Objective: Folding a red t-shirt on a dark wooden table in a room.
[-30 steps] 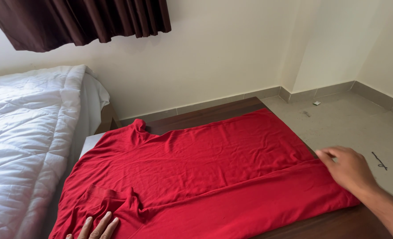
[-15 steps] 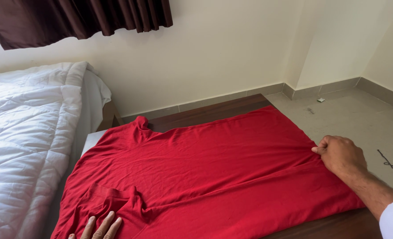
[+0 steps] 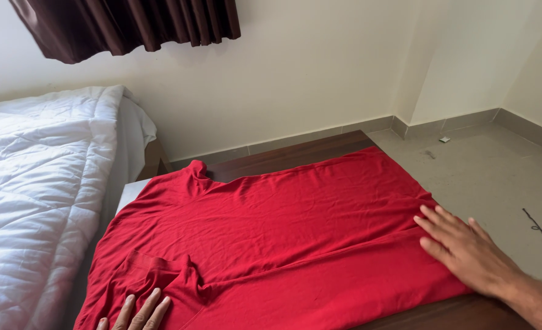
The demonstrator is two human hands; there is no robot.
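Half of my left hand [image 3: 138, 311] is cut off; both it and my right hand [image 3: 466, 253] press flat, fingers extended, on the red shirt [image 3: 283, 238].

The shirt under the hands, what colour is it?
The shirt is plain red, seen clearly in the head view.

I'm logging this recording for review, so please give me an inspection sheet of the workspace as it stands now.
Surface: dark wooden table, mostly covered, bare at the far edge.
Job's things: red garment spread flat, wrinkled and bunched near the lower left.
Clutter: nothing seen on the table.
Hands: left hand flat on the bunched cloth at the bottom edge, only the fingers in view; right hand open, palm down on the garment's right edge.
Cables: nothing seen.
Surroundings: white quilted bed at left, dark curtain above, cream wall, grey tiled floor with small bits of debris.
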